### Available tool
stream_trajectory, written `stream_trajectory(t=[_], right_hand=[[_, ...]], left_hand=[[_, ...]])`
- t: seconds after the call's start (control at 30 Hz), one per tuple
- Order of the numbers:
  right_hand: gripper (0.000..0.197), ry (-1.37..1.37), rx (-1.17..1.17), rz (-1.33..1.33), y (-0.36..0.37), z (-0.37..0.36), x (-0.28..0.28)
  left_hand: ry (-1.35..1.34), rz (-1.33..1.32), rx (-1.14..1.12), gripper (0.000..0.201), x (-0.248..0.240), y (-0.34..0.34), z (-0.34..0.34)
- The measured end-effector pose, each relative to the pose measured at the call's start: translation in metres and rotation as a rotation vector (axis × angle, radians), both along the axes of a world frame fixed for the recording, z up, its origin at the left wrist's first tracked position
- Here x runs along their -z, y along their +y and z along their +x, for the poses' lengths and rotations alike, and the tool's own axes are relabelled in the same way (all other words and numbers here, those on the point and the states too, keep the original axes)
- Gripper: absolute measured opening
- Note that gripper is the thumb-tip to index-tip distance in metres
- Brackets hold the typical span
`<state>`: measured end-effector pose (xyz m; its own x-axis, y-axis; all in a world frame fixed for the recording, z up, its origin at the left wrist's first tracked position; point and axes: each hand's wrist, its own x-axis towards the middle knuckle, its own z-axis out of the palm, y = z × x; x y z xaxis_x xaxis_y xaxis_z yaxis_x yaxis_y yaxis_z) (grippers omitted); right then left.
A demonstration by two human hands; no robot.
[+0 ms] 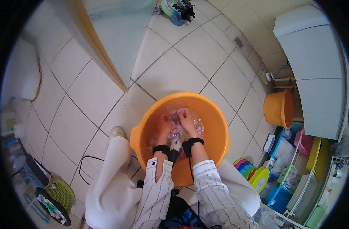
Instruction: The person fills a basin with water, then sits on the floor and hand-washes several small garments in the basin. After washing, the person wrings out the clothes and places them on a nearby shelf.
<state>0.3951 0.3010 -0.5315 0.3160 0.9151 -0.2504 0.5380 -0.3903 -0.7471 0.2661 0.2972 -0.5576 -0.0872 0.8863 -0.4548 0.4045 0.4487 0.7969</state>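
A large orange basin (216, 126) stands on the floor between my knees, with water in it. In the water lies a bunched, wet, pinkish-white patterned cloth (177, 133). My right hand (188, 122) is closed on the cloth's right side, fingers curled over it. On the opposite side my left hand (165, 126) grips the cloth too, its fingertips partly hidden by folds and water. Both wrists wear black straps, and my striped white cuffs stay outside the water.
Beyond the basin is a tiled floor (186, 61) with a glass panel (117, 38) at the upper left. To the right stand a smaller orange bucket (283, 108), a white cabinet (315, 76), a rainbow-coloured stool (254, 175) and several plastic bins. A green wastebasket (62, 194) is at the lower left.
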Motion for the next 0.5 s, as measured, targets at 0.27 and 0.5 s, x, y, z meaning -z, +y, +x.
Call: stream_trajectory(t=[0.27,0.5], right_hand=[[0.017,0.396,0.148,-0.224,-0.006,-0.005,-0.003],[0.046,-0.323,-0.32,0.011,0.007,-0.017,-0.061]], left_hand=[[-0.297,-0.407,-0.146,0.031,0.024,-0.014,0.014],[-1.112,-0.486,-0.402,0.033,-0.004,-0.001,0.043]])
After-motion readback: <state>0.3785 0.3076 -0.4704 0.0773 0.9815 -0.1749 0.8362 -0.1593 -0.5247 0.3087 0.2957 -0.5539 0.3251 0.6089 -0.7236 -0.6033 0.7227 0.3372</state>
